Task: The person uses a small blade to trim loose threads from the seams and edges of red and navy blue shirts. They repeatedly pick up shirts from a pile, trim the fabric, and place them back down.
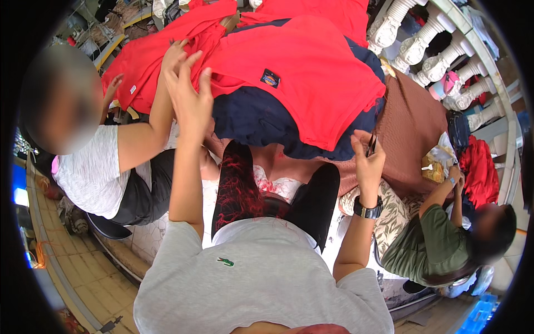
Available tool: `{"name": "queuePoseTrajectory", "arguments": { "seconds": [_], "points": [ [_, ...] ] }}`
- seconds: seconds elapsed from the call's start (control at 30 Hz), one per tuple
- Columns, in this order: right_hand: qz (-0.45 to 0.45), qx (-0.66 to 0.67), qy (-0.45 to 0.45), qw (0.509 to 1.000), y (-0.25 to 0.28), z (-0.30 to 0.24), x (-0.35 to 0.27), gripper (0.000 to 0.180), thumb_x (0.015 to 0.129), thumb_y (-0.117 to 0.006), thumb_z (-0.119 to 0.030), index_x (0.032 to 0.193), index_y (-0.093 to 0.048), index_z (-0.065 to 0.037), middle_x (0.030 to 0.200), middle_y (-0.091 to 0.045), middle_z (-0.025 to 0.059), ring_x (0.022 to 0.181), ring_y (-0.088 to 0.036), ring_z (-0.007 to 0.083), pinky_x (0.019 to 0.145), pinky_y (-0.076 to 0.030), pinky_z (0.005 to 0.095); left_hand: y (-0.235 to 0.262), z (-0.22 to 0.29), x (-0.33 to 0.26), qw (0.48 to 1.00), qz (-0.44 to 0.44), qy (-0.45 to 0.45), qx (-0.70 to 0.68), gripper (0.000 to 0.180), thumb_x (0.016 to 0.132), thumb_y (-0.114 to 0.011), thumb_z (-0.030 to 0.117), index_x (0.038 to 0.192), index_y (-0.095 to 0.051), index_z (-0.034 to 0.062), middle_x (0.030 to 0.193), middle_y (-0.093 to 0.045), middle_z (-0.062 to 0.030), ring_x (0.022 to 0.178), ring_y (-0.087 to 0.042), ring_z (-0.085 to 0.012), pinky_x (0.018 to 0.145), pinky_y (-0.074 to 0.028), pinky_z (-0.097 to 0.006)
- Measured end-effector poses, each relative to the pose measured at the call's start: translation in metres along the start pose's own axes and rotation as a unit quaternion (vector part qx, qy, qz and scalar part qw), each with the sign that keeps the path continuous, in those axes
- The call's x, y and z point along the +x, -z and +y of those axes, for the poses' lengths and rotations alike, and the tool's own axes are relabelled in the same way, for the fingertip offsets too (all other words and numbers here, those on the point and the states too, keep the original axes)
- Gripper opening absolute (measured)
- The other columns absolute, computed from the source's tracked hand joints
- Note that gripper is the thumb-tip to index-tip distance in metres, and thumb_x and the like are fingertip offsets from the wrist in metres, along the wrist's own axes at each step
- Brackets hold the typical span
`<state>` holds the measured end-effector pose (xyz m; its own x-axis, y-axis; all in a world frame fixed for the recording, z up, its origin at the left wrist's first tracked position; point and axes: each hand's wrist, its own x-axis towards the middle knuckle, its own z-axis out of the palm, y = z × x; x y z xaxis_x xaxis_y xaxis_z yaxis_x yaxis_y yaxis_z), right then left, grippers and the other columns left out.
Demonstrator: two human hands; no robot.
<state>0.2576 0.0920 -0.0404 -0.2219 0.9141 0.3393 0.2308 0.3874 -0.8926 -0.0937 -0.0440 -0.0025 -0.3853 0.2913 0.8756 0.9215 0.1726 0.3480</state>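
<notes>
My left hand (189,92) is raised with fingers spread, fingertips at the edge of a red garment (311,72) that carries a small dark label patch (270,78). It lies over a navy garment (256,119) on the heap. My right hand (368,158), with a black watch at the wrist, grips small dark snips (371,145) pointing up, close to the navy hem. Another person's hand (173,53) on my left presses on the red cloth pile.
A brown cloth (411,125) covers the surface at right. A person in a white top (92,172) sits at left, another in a green shirt (428,245) at right holds a food packet (434,167). White balusters (423,47) line the far right. My lap holds dark fabric with red threads (239,189).
</notes>
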Motion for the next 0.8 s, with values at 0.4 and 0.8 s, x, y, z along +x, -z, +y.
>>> {"name": "queuePoseTrajectory", "arguments": {
  "seconds": [0.4, 0.8],
  "points": [
    [-0.042, -0.001, 0.017, 0.999, -0.037, 0.006, -0.026, 0.023, 0.084, -0.082, -0.013, 0.095, -0.069, 0.004, 0.094, -0.057, 0.0007, 0.060, -0.038, 0.0039, 0.051, -0.029, 0.0211, -0.009, 0.025, -0.033, 0.991, -0.009, 0.050, -0.121, 0.020, 0.089, -0.071, 0.006, 0.108, -0.067, 0.0057, 0.116, -0.056, -0.0108, 0.112, -0.053, -0.0265, 0.096, -0.044, -0.037],
    [0.000, 0.139, 0.008, 0.990, 0.000, -0.060, 0.015, 0.008, 0.098, -0.067, -0.014, 0.095, -0.061, -0.009, 0.080, -0.049, -0.0087, 0.070, -0.040, 0.0008, 0.060, -0.032, 0.0185, 0.001, -0.040, -0.005, 0.938, -0.048, 0.194, -0.285, 0.031, 0.091, -0.061, 0.001, 0.121, -0.050, 0.0011, 0.098, -0.061, -0.0067, 0.089, -0.058, -0.0116, 0.081, -0.046, -0.024]
  ]
}}
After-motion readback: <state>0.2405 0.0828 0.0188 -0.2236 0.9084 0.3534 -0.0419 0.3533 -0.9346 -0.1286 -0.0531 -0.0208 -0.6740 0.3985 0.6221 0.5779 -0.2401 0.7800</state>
